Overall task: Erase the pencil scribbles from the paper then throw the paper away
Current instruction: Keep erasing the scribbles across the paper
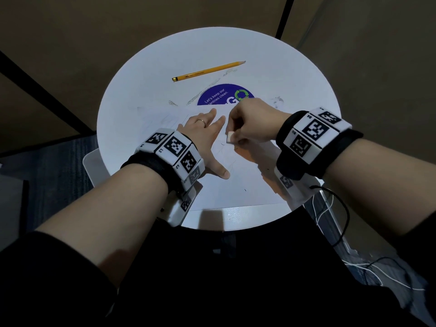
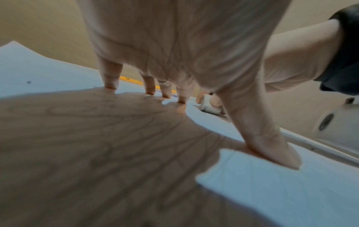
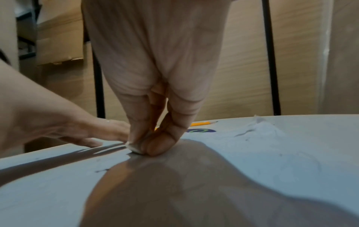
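A white sheet of paper (image 1: 238, 185) with faint pencil marks lies on the round white table (image 1: 146, 74). My left hand (image 1: 205, 135) lies flat on the paper with straight, spread fingers, holding it down; the left wrist view shows the fingertips (image 2: 149, 92) and thumb touching the sheet. My right hand (image 1: 250, 123) pinches a small white eraser (image 1: 229, 138) between thumb and fingers and presses it on the paper just right of the left hand. The eraser (image 3: 134, 148) touches the sheet in the right wrist view, and the eraser (image 2: 210, 107) also shows behind the left thumb.
A yellow pencil (image 1: 208, 70) lies at the far side of the table. A round blue sticker (image 1: 224, 95) with white text lies partly under the paper's far edge. Eraser crumbs (image 1: 205, 90) are strewn near it. White and black cables (image 1: 330, 215) hang at the right.
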{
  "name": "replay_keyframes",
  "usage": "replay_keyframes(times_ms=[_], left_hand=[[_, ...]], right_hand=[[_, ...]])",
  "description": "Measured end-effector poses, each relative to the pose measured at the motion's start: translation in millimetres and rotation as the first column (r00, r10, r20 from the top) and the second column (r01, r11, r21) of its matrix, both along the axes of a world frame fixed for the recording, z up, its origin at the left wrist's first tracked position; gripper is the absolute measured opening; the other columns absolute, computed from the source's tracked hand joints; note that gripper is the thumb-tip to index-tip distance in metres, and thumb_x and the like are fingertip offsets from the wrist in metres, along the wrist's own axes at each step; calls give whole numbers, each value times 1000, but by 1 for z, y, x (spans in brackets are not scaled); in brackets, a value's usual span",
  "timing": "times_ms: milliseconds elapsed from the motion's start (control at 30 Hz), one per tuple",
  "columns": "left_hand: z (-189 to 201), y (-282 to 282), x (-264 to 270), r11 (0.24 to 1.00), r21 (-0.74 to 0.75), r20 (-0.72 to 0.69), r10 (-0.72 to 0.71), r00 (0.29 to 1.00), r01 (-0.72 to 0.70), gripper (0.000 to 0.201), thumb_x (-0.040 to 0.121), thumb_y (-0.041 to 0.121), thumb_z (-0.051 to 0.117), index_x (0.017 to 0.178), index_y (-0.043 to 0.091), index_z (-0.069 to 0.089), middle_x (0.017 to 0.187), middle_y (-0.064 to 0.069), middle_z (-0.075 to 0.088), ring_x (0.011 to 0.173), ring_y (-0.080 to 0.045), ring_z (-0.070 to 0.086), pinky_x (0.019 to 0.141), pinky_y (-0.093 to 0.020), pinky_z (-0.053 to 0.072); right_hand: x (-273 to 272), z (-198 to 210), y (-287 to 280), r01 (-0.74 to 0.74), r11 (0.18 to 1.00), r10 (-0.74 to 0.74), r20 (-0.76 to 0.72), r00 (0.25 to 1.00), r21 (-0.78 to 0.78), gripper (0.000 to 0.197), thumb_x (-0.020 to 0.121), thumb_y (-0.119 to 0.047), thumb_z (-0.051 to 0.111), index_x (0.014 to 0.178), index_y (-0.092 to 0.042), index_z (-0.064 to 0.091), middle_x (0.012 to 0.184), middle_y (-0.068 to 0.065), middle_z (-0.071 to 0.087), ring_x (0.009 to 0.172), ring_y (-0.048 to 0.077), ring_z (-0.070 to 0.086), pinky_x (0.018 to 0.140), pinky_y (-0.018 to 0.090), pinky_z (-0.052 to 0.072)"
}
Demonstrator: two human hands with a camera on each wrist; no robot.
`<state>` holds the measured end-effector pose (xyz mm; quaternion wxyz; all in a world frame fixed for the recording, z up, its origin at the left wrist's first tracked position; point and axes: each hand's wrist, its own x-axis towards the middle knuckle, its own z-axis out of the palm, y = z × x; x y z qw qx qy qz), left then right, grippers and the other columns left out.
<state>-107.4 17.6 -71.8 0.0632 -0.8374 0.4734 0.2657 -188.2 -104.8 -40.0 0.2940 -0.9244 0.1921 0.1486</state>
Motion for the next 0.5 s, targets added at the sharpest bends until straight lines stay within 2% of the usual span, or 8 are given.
replay_keyframes(times_ms=[67,100,167,267,400,500], left_hand=[[0,0,0,1000,8,10,3,1000,-3,129,58,66,74,150,29,-9,158,5,-14,145,-21,-5,116,-52,14],[0,0,0,1000,8,13,4,1000,-4,129,58,66,74,150,29,-9,158,5,-14,145,-21,-5,116,-52,14],[0,-1,0,1000,3,10,3,1000,-3,129,57,66,74,150,29,-8,158,6,-14,145,-21,-5,115,-52,14],[0,-1,0,1000,-5,-1,3,1000,-3,130,56,65,75,150,30,-7,158,6,-14,145,-21,-5,115,-52,14],[-1,0,0,1000,7,3,7,1000,-7,130,56,66,74,150,30,-9,158,6,-14,145,-21,-6,116,-52,14],[1,0,0,1000,-1,3,6,1000,-6,129,57,65,75,150,30,-8,158,6,-14,145,-21,-5,115,-52,14]], right_hand=[[3,2,-2,32,996,-27,63,998,-86,6,81,-10,67,78,-10,61,65,-5,55,67,11,51,50,7,36],[3,1,0,22,994,-15,68,998,-107,8,81,-10,66,77,-10,60,69,-3,57,72,12,51,52,10,35],[0,0,4,-46,996,48,22,999,-73,16,80,-8,66,68,-12,56,79,3,65,73,13,54,55,12,36],[-2,1,5,-103,994,102,-58,993,-24,26,81,-9,66,62,-20,52,82,2,66,70,9,55,56,13,38],[6,3,-1,-42,991,43,6,999,-125,10,82,-10,65,77,-13,56,87,3,58,83,16,52,64,22,40],[3,3,4,-89,992,87,-35,996,-88,19,80,-8,65,68,-15,53,84,3,61,82,16,53,60,20,40]])
